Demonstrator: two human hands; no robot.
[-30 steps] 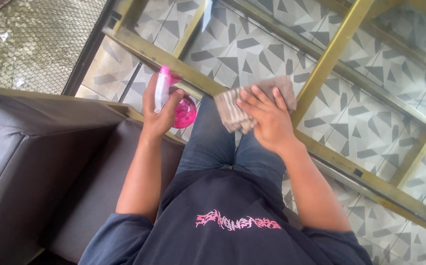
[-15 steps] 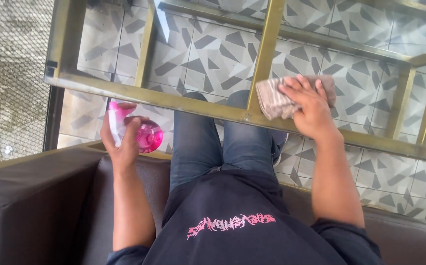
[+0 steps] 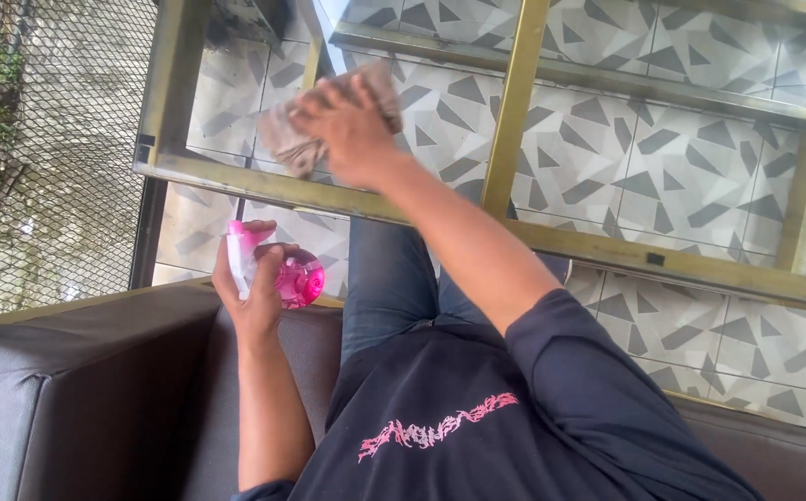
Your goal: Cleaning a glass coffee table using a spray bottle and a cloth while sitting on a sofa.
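- Head view: the right hand (image 3: 352,125) reaches far across the body, arm stretched, fingers pressing a striped brownish cloth (image 3: 294,141) flat on the glass tabletop (image 3: 598,139), near the table's left corner.
- The left hand (image 3: 253,283) is raised by the sofa arm (image 3: 78,390), fingers wrapped around a pink spray bottle (image 3: 294,276).
- Half a second ago the cloth lay right of the brass frame bar (image 3: 514,102); now it is left of it. The bottle has barely moved.
- The cloth is blurred and partly covered by the fingers; the bottle's nozzle is hard to make out.

My right hand (image 3: 347,125) presses a striped brown cloth (image 3: 296,139) on the glass table (image 3: 236,181) near its left edge; my left hand (image 3: 250,288) grips a pink spray bottle (image 3: 294,276).
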